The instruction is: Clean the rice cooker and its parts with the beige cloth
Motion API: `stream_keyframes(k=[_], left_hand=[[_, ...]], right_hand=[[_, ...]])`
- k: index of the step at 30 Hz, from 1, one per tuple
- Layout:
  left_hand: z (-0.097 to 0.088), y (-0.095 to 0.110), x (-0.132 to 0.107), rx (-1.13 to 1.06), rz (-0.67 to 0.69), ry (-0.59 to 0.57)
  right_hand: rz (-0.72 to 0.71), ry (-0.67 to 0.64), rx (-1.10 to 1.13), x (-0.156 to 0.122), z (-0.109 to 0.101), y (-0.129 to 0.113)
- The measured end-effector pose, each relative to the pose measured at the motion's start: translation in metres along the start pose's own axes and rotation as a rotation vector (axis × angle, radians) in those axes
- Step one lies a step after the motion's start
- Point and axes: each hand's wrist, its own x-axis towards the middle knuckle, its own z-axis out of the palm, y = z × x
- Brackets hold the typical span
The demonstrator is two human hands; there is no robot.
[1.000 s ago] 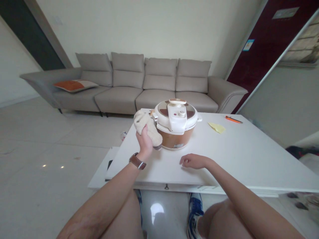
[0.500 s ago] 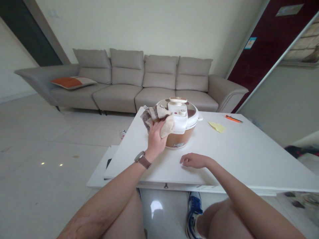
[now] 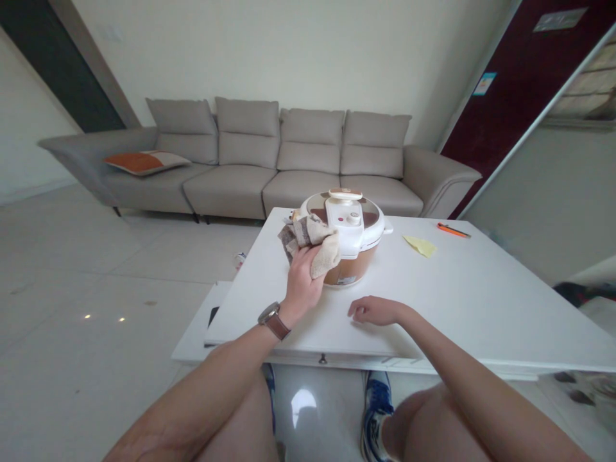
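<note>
The left hand [image 3: 305,282] grips a bunched beige cloth [image 3: 325,255] at the electric cooker [image 3: 344,237] just beyond it, seemingly mid-wipe; how much is done or remains cannot be told. The right hand [image 3: 375,310] curls loosely, apparently empty.

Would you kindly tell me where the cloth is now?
In the head view, the cloth is near the middle of the picture, in the left hand, at the near left side of the electric cooker.
</note>
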Motion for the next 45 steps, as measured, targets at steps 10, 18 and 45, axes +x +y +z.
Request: stream_keyframes(k=[10, 18, 45], left_hand=[[-0.009, -0.008, 0.0, -0.329, -0.257, 0.196], [-0.008, -0.017, -0.006, -0.391, -0.354, 0.269], [0.035, 0.008, -0.055, -0.562, -0.497, 0.228]], right_hand=[[-0.001, -0.006, -0.029, -0.001, 0.001, -0.005], [-0.014, 0.015, -0.022, -0.004, 0.0, 0.002], [-0.03, 0.056, 0.042, -0.023, -0.005, 0.017]])
